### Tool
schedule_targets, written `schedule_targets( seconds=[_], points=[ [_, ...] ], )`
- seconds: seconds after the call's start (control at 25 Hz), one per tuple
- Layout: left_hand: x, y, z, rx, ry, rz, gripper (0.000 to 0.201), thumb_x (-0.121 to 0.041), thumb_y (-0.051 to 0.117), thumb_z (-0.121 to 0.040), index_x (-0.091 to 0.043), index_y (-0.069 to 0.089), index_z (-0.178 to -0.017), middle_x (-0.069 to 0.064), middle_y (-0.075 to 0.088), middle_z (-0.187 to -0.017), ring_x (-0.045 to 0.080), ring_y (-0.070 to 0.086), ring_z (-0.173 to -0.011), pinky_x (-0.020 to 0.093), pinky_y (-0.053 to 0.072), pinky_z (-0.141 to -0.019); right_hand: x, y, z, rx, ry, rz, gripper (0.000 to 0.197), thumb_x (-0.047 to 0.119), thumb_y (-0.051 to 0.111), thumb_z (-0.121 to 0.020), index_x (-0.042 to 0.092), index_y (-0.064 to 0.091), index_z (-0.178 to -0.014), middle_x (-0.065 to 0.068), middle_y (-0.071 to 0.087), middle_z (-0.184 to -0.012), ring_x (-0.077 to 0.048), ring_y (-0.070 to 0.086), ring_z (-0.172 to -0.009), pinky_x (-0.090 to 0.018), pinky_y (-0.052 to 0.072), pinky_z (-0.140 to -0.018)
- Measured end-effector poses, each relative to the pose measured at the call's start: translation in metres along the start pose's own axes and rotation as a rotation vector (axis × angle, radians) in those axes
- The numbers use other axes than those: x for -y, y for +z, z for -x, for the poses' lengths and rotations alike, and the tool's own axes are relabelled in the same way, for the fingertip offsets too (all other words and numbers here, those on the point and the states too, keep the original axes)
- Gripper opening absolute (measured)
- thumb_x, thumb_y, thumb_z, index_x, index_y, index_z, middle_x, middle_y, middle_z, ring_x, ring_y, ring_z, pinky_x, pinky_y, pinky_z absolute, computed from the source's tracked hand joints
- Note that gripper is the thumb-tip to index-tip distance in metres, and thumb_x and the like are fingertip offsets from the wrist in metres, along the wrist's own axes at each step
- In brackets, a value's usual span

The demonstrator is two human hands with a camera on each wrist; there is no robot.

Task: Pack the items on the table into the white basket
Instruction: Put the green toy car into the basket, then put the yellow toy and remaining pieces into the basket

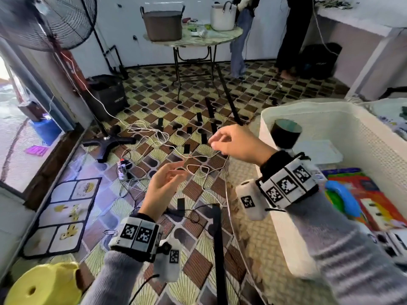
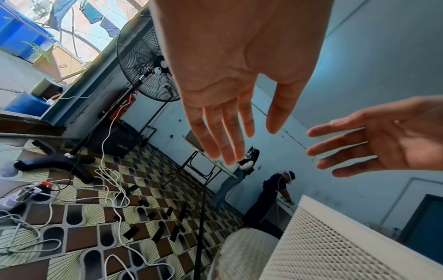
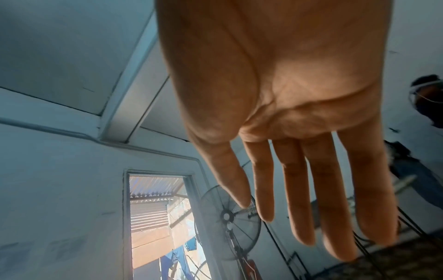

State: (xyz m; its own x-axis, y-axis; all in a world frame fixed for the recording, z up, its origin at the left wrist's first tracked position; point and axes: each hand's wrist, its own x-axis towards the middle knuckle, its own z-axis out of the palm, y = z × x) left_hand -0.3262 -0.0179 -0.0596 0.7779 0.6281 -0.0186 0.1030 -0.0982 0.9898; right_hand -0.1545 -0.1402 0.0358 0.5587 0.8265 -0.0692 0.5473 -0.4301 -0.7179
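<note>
Both hands hang empty, fingers loosely extended: left hand (image 1: 164, 183) palm-up, right hand (image 1: 236, 144) just left of the white basket (image 1: 312, 113).

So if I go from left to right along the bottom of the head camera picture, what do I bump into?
Yellow bag → floor mat → left hand → right hand → white basket.

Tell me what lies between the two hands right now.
Nothing. In the left wrist view the left hand and right hand are both empty, with only wall showing in the gap. In the head view, floor cables lie far below that gap.
</note>
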Motion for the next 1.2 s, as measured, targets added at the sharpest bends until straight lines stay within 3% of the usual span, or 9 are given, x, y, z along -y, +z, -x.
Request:
schedule_targets(
  seconds=[0.24,0.48,0.6,0.72,0.88,0.96,1.04,1.12,1.2],
  points=[
    [0.046,-0.041,-0.019,0.043,-0.035,-0.059,0.026,-0.003,0.056,-0.090,-0.024,0.057,-0.107,0.003,0.068,-0.102,0.013,0.065,-0.093,0.014,0.052,-0.073,-0.060,0.090,-0.014,0.076,0.169,-0.067,0.019,0.018,0.060,-0.090,0.013,0.067,-0.107,-0.006,0.065,-0.099,-0.011,0.057,-0.081,-0.016,0.044,-0.066],
    [0.078,-0.037,-0.067,0.145,-0.086,-0.189,0.025,-0.009,0.059,-0.090,-0.025,0.058,-0.109,-0.001,0.067,-0.103,0.014,0.064,-0.095,0.018,0.053,-0.077,-0.129,0.136,-0.020,-0.024,0.352,-0.213,0.018,0.013,0.060,-0.090,0.014,0.066,-0.107,-0.005,0.066,-0.104,-0.011,0.060,-0.087,-0.013,0.046,-0.072],
    [0.082,-0.027,-0.114,0.231,-0.089,-0.216,0.023,-0.010,0.058,-0.091,-0.027,0.060,-0.105,-0.004,0.068,-0.102,0.011,0.065,-0.093,0.019,0.053,-0.077,-0.155,0.136,-0.046,-0.147,0.422,-0.280,0.017,0.009,0.057,-0.090,0.015,0.066,-0.103,-0.005,0.067,-0.101,-0.017,0.062,-0.087,-0.015,0.047,-0.072],
    [0.080,-0.011,-0.161,0.322,-0.096,-0.217,0.022,-0.009,0.057,-0.091,-0.029,0.059,-0.101,-0.002,0.067,-0.102,0.012,0.064,-0.092,0.017,0.053,-0.075,-0.170,0.126,-0.076,-0.284,0.432,-0.246,0.017,0.009,0.056,-0.093,0.012,0.064,-0.108,0.000,0.067,-0.105,-0.004,0.059,-0.085,-0.006,0.047,-0.068],
    [0.069,0.022,-0.238,0.445,-0.092,-0.264,0.020,-0.013,0.058,-0.091,-0.030,0.058,-0.101,0.000,0.066,-0.104,0.013,0.062,-0.094,0.022,0.051,-0.078,-0.180,0.100,-0.122,-0.379,0.473,-0.318,0.023,0.010,0.057,-0.092,0.009,0.059,-0.115,0.001,0.061,-0.108,-0.008,0.056,-0.094,-0.004,0.044,-0.070],
    [0.063,0.043,-0.275,0.515,-0.101,-0.261,0.017,-0.016,0.058,-0.091,-0.026,0.059,-0.105,-0.001,0.065,-0.107,0.014,0.062,-0.097,0.027,0.052,-0.083,-0.185,0.085,-0.142,-0.427,0.519,-0.428,0.027,0.007,0.058,-0.091,0.008,0.056,-0.118,-0.003,0.059,-0.113,-0.014,0.056,-0.103,-0.011,0.047,-0.080],
    [0.056,0.062,-0.306,0.571,-0.077,-0.296,0.018,-0.019,0.059,-0.091,-0.026,0.059,-0.107,-0.003,0.065,-0.106,0.013,0.062,-0.097,0.031,0.053,-0.087,-0.193,0.072,-0.160,-0.477,0.542,-0.503,0.035,0.007,0.059,-0.089,0.011,0.053,-0.123,-0.005,0.054,-0.124,-0.019,0.052,-0.116,-0.030,0.047,-0.097],
    [0.055,0.079,-0.330,0.634,-0.067,-0.326,0.020,-0.018,0.058,-0.091,-0.027,0.058,-0.109,-0.003,0.063,-0.108,0.012,0.061,-0.099,0.032,0.052,-0.088,-0.198,0.065,-0.171,-0.523,0.589,-0.516,0.041,0.007,0.058,-0.089,0.013,0.049,-0.128,-0.002,0.049,-0.129,-0.015,0.046,-0.121,-0.027,0.039,-0.102],
    [0.054,0.093,-0.348,0.691,-0.045,-0.362,0.023,-0.017,0.058,-0.091,-0.024,0.057,-0.114,-0.004,0.062,-0.111,0.010,0.060,-0.100,0.024,0.051,-0.083,-0.202,0.062,-0.179,-0.569,0.611,-0.514,0.044,0.004,0.057,-0.089,0.013,0.046,-0.131,-0.002,0.045,-0.128,-0.012,0.043,-0.119,-0.020,0.034,-0.098]
  ],
)
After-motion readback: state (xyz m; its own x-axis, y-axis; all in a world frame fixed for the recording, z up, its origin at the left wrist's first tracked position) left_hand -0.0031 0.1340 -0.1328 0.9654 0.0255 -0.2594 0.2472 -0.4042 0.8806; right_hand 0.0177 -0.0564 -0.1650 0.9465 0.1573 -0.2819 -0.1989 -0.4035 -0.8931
